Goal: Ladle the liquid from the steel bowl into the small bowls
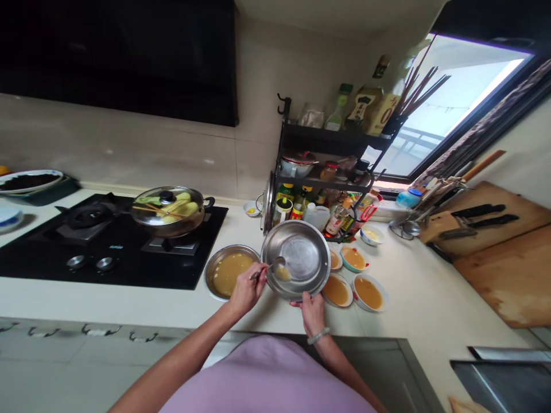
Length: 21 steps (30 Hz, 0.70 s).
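Observation:
My right hand (312,311) grips the near rim of a tilted steel bowl (301,246), held above the counter with only a little yellow liquid left at its bottom. My left hand (247,289) is closed on a metal spoon (275,267) whose tip rests in that liquid inside the bowl. Just left of it a second steel bowl (227,272) on the counter holds yellow-brown liquid. To the right stand several small bowls (368,292) filled with the same liquid.
A black gas hob (107,241) at left carries a lidded wok (169,211) with corn inside. A black rack (321,172) of bottles and jars stands behind the bowls. Wooden boards (512,269) and a knife block (447,226) lie at right, a sink edge (499,373) near right.

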Motion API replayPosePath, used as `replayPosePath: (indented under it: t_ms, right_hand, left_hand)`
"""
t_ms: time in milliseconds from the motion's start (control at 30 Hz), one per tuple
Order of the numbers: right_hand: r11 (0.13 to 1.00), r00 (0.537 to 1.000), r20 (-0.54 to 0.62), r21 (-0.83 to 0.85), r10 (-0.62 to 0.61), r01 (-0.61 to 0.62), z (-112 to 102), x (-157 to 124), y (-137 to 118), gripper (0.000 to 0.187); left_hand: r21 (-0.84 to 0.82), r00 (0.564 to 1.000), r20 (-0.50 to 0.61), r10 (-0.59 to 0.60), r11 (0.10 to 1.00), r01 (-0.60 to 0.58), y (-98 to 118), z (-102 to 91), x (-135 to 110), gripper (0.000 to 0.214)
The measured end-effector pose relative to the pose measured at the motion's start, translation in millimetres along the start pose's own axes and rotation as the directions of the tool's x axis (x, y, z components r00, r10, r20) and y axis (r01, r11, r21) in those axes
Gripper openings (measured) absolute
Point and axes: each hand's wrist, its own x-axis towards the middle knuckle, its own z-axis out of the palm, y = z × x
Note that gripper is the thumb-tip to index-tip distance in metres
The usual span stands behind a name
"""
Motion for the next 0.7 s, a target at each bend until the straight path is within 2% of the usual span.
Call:
replayPosePath:
  t_ms: [67,100,133,200,267,300,367,433,500,633,700]
  right_hand:
    - [0.999,0.998,-0.039,0.014,0.049,-0.048,0.3,-0.1,0.9,0.019]
    - [0.997,0.996,-0.052,0.031,0.068,-0.067,0.4,0.1,0.7,0.021]
    - [0.996,0.995,-0.054,0.054,0.079,-0.076,0.2,0.4,0.3,0.022]
    - [0.991,0.994,-0.052,0.102,0.097,-0.092,-0.6,1.6,-0.7,0.024]
    - [0.986,0.993,-0.046,0.131,0.110,-0.103,-2.1,3.2,-1.5,0.024]
    - [0.985,0.993,-0.041,0.135,0.113,-0.106,-2.9,4.0,-1.8,0.024]
    - [0.984,0.993,-0.028,0.136,0.117,-0.112,-4.5,5.1,-2.0,0.024]
    - [0.983,0.992,-0.020,0.141,0.121,-0.117,-5.8,5.4,-2.1,0.024]
    - [0.981,0.991,-0.020,0.152,0.129,-0.124,-6.9,5.6,-2.3,0.023]
    - [0.979,0.992,-0.019,0.165,0.124,-0.119,-8.9,7.5,-2.3,0.024]
    - [0.981,0.993,-0.019,0.161,0.116,-0.112,-9.6,9.4,-1.6,0.025]
  left_hand:
    - [-0.083,0.983,-0.059,-0.175,0.982,0.170,-0.9,3.8,4.9,0.015]
    - [-0.138,0.957,-0.081,-0.277,0.954,0.265,-2.2,5.5,7.9,0.014]
    - [-0.204,0.918,-0.095,-0.385,0.910,0.361,-4.2,7.0,11.0,0.014]
    - [-0.362,0.807,-0.105,-0.581,0.778,0.513,-9.6,9.2,16.6,0.016]
    - [-0.510,0.705,-0.095,-0.703,0.642,0.572,-15.5,9.9,19.7,0.017]
    - [-0.565,0.671,-0.086,-0.736,0.591,0.576,-18.1,9.8,20.2,0.018]
    - [-0.632,0.637,-0.068,-0.768,0.527,0.568,-21.7,8.0,19.6,0.016]
    - [-0.651,0.629,-0.075,-0.774,0.516,0.557,-23.1,3.7,17.9,0.014]
    - [-0.644,0.647,-0.117,-0.754,0.554,0.529,-22.3,-4.2,15.9,0.011]
    - [-0.550,0.746,-0.261,-0.613,0.729,0.407,-18.7,-32.3,8.4,0.023]
    - [-0.399,0.792,-0.335,-0.510,0.838,0.371,-20.3,-49.6,0.7,0.033]
